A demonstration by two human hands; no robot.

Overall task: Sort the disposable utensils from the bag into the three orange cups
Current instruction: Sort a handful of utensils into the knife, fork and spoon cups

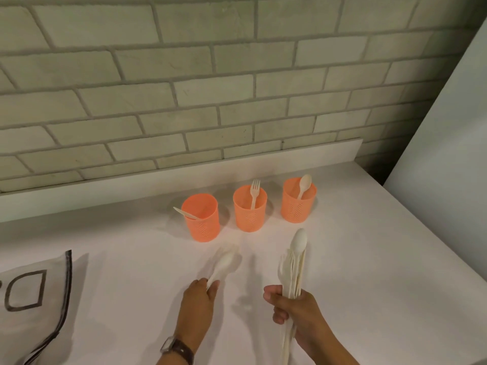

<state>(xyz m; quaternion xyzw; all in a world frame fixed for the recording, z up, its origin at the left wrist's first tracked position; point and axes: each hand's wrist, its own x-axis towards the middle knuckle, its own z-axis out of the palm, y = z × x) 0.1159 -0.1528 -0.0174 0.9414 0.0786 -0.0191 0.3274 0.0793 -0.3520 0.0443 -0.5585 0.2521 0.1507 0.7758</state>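
Left hand (199, 299) pinches a spoon (225, 263) — right hand (292, 309) grips the utensil bundle (295, 267).

Orange perforated cups (250, 209), cream utensils (296, 262), white counter (369, 259), grey-white brick wall (184, 75), black-trimmed translucent bag (31, 299)

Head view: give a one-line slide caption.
Left hand holds blurred cutlery, right hand grips a utensil bundle, near three orange cups.

1. The bag (31, 309) ran off the left and bottom edges.
2. The utensil (224, 264) in the left hand (199, 299) was blurred, its kind unclear.
3. The bundle (293, 270) was cut off at the bottom, under the right hand (292, 309).
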